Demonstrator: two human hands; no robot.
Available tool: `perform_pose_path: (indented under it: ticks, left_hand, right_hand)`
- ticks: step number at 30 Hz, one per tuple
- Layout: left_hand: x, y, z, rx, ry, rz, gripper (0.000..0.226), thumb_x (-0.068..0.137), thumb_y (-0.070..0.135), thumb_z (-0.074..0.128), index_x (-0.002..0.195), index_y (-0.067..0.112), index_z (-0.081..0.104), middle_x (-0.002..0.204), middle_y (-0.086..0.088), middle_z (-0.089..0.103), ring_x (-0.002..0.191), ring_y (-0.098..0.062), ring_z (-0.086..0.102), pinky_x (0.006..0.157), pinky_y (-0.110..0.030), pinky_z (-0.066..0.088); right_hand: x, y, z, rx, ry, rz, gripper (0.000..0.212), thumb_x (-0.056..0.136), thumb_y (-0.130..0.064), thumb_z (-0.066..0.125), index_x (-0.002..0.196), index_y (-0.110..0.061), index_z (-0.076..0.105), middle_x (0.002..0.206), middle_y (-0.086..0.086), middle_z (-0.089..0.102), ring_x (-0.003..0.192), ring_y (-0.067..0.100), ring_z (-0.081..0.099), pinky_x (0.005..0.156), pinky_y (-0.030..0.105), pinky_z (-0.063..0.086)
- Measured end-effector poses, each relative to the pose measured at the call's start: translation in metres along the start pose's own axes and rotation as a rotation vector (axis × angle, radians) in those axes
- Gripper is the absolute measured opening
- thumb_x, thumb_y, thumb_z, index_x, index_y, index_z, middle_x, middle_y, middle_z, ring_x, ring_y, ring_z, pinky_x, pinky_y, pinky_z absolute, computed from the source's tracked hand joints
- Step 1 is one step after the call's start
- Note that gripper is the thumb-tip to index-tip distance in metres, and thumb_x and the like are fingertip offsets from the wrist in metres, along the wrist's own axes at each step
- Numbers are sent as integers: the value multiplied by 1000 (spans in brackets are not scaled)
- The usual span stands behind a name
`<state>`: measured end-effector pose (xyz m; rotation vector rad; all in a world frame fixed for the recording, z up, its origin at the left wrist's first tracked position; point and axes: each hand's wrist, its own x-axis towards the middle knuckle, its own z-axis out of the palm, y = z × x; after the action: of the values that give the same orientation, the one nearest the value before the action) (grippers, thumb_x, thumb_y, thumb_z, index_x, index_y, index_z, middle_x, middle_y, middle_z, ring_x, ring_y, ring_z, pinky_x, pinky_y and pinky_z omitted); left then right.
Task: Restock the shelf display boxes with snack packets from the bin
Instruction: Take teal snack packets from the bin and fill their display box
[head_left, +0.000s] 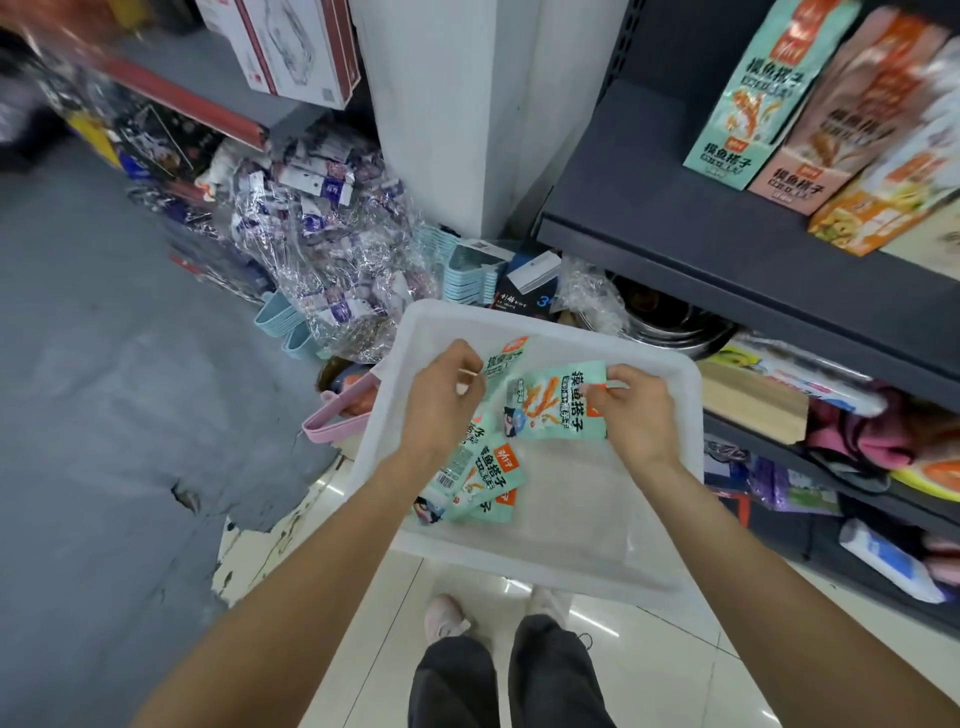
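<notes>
Glossy tile floor (649, 670) in a cramped shop aisle, and both hands are down in the white bin (670, 525) gathering stock. The right hand (631, 410) pinches a mint snack packet (550, 405); the left hand (441, 400) pinches another, more loose packets (480, 478) below. Next I'd guess lift clear of the bin's rim, up right to the display boxes (753, 93) past the dark shelf edge (727, 265).

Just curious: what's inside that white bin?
Mint-green snack packets: the right hand holds one packet, and a pile lies in the bin. The left hand covers some.
</notes>
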<state>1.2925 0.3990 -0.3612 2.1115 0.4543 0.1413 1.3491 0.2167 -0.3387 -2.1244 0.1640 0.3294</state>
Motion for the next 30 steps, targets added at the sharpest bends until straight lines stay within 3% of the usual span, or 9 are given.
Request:
perform_pose_path:
  ticks: [4, 7, 10, 14, 18, 20, 23, 25, 30]
  left_hand:
    - [-8, 33, -20, 185, -129, 320, 6, 87, 9, 60, 92, 12, 57, 127, -2, 61, 101, -24, 62, 82, -38, 52]
    - [-8, 55, -30, 359, -232, 459, 38, 89, 12, 58, 127, 12, 54, 119, -7, 62, 99, -27, 59, 77, -40, 51]
    - [-11, 75, -36, 422, -253, 549, 35, 90, 11, 52, 125, 12, 54, 109, -9, 62, 94, -30, 58, 71, -40, 49]
    - [-5, 88, -40, 281, -257, 579, 19, 87, 22, 63, 105, 15, 62, 132, 2, 55, 112, -17, 52, 87, -26, 44]
    - [17, 114, -43, 156, -221, 518, 51, 87, 20, 66, 133, 17, 47, 138, -1, 46, 126, -16, 41, 95, -10, 25]
    - [31, 133, -44, 152, -210, 507, 56, 89, 13, 62, 140, 15, 39, 137, -5, 47, 125, -19, 42, 98, -14, 27]
    - [50, 167, -34, 95, -258, 490, 50, 90, 12, 59, 138, 19, 45, 131, -4, 54, 118, -19, 50, 100, -26, 38]
    - [63, 189, -20, 62, -293, 476, 53, 92, 15, 58, 141, 24, 41, 131, -3, 54, 118, -16, 50, 99, -25, 39]
    - [120, 239, 21, 124, -287, 514, 56, 94, 16, 55, 142, 36, 34, 110, -8, 52, 103, -17, 52, 91, -24, 41]
  right_hand:
    - [-14, -41, -5, 225, -42, 37, 2, 84, -12, 69, 85, -11, 67, 72, 5, 66, 59, 10, 65, 46, 23, 52]
    - [-23, -66, -14, 337, -71, 67, 8, 83, -13, 71, 88, -8, 70, 80, 13, 69, 67, 22, 67, 50, 26, 56]
    - [-32, -83, -24, 316, -91, 28, 11, 82, -10, 72, 91, -4, 72, 82, 13, 70, 64, 20, 67, 51, 24, 55]
    - [-36, -99, -46, 213, -31, -45, 14, 80, -5, 70, 76, -18, 71, 83, 13, 72, 76, 26, 69, 68, 40, 59]
    - [-30, -115, -83, 169, 0, -192, 15, 81, -1, 67, 82, -15, 72, 75, 3, 69, 64, 8, 64, 62, 28, 53]
    - [-25, -122, -103, 141, -35, -277, 18, 84, 0, 65, 87, -17, 69, 78, -4, 68, 64, -1, 64, 61, 16, 53]
    - [-8, -128, -132, 137, -68, -333, 22, 88, 0, 60, 96, -19, 68, 92, 3, 70, 84, 14, 66, 77, 29, 54]
    - [7, -132, -149, 160, -68, -355, 26, 90, 2, 56, 104, -18, 65, 99, 4, 68, 88, 15, 64, 82, 33, 54]
    - [68, -144, -196, 94, -41, -425, 32, 94, 3, 48, 120, -13, 57, 105, -3, 61, 93, 6, 58, 70, 8, 49]
